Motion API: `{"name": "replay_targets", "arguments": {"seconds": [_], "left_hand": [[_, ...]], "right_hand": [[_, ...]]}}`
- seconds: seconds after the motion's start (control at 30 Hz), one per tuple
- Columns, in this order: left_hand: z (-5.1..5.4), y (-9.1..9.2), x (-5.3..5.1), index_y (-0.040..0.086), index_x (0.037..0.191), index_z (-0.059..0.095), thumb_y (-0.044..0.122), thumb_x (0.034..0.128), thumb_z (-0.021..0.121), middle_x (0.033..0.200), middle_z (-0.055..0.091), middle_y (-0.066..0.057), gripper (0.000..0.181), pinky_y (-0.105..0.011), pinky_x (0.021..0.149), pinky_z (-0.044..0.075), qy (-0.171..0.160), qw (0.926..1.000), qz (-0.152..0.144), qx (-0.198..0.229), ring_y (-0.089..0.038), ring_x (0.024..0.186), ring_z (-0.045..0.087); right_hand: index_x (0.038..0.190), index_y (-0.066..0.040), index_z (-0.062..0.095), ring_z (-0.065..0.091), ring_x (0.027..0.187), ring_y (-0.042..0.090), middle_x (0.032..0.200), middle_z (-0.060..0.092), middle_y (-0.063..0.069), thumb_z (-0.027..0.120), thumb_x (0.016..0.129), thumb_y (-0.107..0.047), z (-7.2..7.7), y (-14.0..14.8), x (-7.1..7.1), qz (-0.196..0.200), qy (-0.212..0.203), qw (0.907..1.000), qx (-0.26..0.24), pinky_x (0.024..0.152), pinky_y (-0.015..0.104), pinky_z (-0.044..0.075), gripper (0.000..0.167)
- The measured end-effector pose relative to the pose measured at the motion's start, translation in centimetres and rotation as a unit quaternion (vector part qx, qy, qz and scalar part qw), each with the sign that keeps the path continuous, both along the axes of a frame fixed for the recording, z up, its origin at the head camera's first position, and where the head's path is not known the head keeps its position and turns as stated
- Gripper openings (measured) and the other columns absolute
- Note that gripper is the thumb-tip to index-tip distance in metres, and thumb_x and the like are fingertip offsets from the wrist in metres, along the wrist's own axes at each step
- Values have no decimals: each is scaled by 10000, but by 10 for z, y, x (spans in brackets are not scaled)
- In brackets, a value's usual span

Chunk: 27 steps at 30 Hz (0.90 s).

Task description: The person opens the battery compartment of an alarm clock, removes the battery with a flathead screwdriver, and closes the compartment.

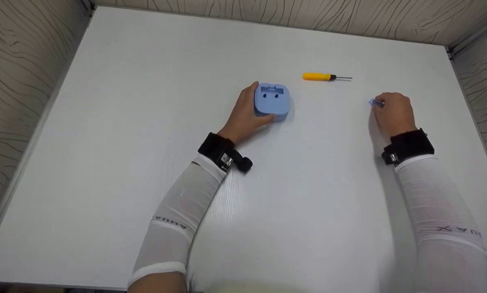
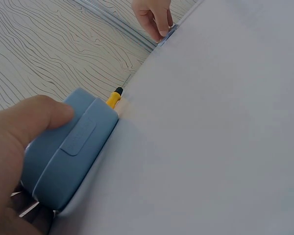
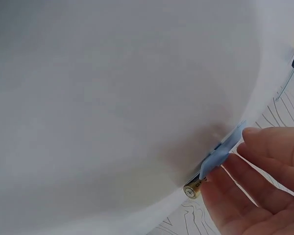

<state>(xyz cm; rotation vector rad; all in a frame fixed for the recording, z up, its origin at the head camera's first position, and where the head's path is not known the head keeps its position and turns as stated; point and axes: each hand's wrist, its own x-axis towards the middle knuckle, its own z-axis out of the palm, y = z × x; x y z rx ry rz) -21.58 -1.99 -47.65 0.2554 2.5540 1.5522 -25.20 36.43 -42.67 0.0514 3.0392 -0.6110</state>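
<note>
My left hand (image 1: 242, 116) grips a light blue rounded-square device (image 1: 272, 106), fingers on its far left side and thumb along the near side. Its upward face shows a recessed slot (image 1: 273, 90) and two small dark holes. Off to the right, my right hand (image 1: 395, 112) pinches a small light blue cover (image 3: 219, 159) by its edge, low over the table. Beside the cover, partly hidden by it and the fingers, is a gold-coloured battery (image 3: 191, 191); whether the hand holds it or it lies on the table, I cannot tell.
A yellow-handled screwdriver (image 1: 317, 76) lies on the white table (image 1: 125, 122) beyond and between the hands, its metal shaft pointing right. Wood-grain patterned panels (image 1: 268, 12) stand around the table's back and sides.
</note>
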Motion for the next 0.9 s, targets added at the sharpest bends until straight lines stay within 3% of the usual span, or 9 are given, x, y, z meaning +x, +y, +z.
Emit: {"name": "replay_targets", "arguments": {"seconds": [0.9], "left_hand": [[-1, 0, -1, 85, 1625, 125, 333, 867, 811, 1631, 250, -110, 1052, -255, 1187, 222, 52, 10000, -6, 43, -208, 1478, 289]], "right_hand": [[1194, 179, 632, 552, 1119, 527, 1169, 599, 392, 508, 968, 97, -3, -1, -2, 114, 210, 9995, 218, 955, 609, 449, 271]]}}
